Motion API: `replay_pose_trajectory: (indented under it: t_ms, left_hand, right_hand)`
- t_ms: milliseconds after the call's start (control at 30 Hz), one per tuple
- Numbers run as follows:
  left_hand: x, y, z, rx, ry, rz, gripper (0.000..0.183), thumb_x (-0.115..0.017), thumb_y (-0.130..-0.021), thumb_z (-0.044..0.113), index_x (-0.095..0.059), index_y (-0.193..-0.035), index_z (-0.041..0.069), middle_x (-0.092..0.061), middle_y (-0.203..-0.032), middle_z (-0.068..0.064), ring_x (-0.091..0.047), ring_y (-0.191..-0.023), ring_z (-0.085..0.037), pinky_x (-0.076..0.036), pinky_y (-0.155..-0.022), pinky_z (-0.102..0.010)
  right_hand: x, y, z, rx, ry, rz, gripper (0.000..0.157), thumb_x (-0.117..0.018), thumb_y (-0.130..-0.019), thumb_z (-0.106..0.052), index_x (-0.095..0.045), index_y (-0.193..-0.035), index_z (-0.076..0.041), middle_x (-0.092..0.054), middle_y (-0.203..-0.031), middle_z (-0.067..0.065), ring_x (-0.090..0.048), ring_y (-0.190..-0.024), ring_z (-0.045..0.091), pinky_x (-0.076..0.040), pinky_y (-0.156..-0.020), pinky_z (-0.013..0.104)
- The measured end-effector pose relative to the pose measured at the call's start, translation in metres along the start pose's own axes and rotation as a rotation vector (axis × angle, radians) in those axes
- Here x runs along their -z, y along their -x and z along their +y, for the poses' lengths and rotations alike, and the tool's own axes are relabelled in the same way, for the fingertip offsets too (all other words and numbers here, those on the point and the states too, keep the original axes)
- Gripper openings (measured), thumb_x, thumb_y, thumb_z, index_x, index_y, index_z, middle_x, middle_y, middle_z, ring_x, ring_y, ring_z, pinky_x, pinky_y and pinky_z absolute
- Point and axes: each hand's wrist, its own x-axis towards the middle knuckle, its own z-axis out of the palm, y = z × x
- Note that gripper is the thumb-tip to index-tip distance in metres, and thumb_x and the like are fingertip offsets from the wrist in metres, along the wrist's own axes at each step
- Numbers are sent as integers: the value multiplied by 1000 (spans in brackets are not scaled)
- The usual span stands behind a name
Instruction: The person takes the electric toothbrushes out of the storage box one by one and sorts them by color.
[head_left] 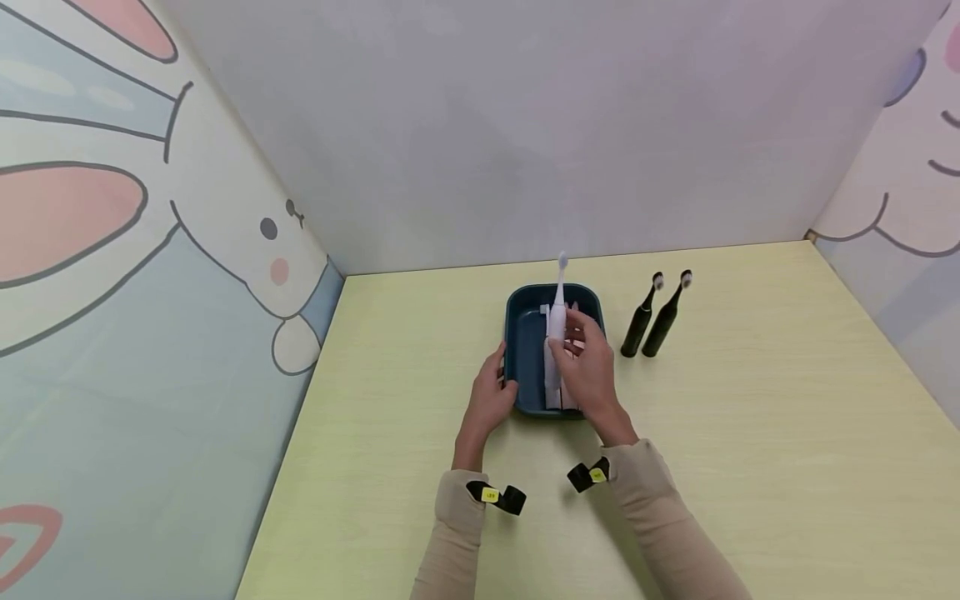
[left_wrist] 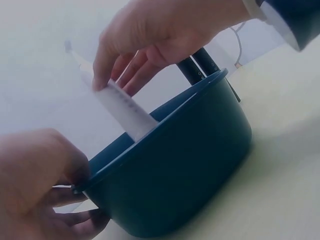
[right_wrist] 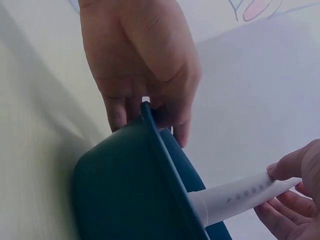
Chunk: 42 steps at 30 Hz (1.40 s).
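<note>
A white electric toothbrush (head_left: 557, 323) is pinched between the thumb and fingers of my right hand (head_left: 592, 371), its brush head pointing up and away over the far rim. Its lower end sits inside a dark teal basin (head_left: 529, 358); the right wrist view shows a row of small buttons along the white handle (right_wrist: 245, 194). At the basin's left side, my left hand (head_left: 491, 398) grips the rim, thumb over the edge and fingers outside, as the left wrist view shows. More white toothbrushes (head_left: 569, 395) lie in the basin's right half, partly hidden under my right hand.
Two black electric toothbrushes (head_left: 638, 325) (head_left: 664, 323) lie side by side on the light wooden table (head_left: 780, 400), just right of the basin. Behind the table rises a pale wall (head_left: 525, 133). A rabbit-printed panel (head_left: 225, 225) stands at the left, another printed panel at the right.
</note>
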Motion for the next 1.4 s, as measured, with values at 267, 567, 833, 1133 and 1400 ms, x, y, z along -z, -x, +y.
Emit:
replay_pose_trajectory:
  t_ms: [267, 567, 833, 1133, 1400]
  left_hand:
    - [1, 1, 1, 1, -5, -7, 67, -46, -89, 4, -26, -152, 14, -31, -154, -8, -44, -132, -31, -42, -105, -44]
    - [2, 2, 1, -3, -22, -3, 67, -46, -89, 3, -26, -152, 13, -32, -154, -9, -45, -132, -32, -42, -105, -45]
    - [2, 2, 4, -1, -8, -6, 67, -46, -90, 3, -25, -152, 13, -31, -155, -8, -44, -133, -32, -42, -105, -45]
    - [0, 1, 2, -7, -14, -3, 67, -46, -89, 2, -25, -152, 13, -31, -155, -9, -44, -133, -32, -41, -105, -45]
    - [-3, 0, 3, -3, -15, 0, 67, -46, -89, 2, -26, -152, 13, -31, -155, -9, -43, -133, -32, -41, -106, -45]
  right_hand:
    - [22, 6, -38, 74, -78, 91, 45, -63, -83, 10, -51, -126, 11, -58, -113, 29, -61, -100, 40, -51, -85, 55]
    - [37, 7, -41, 80, -34, 174, 44, -63, -84, 10, -51, -126, 11, -56, -116, 30, -61, -103, 40, -52, -85, 54]
    - [50, 5, -37, 93, -32, 243, 42, -61, -84, 10, -51, -125, 10, -56, -119, 26, -61, -102, 32, -53, -88, 40]
    - [59, 3, -5, 91, -24, 354, 42, -63, -84, 6, -53, -125, 4, -59, -115, 20, -61, -100, 19, -51, -87, 18]
    - [65, 5, -8, 78, -86, 409, 41, -62, -84, 8, -52, -124, 7, -58, -114, 23, -57, -99, 7, -49, -85, 14]
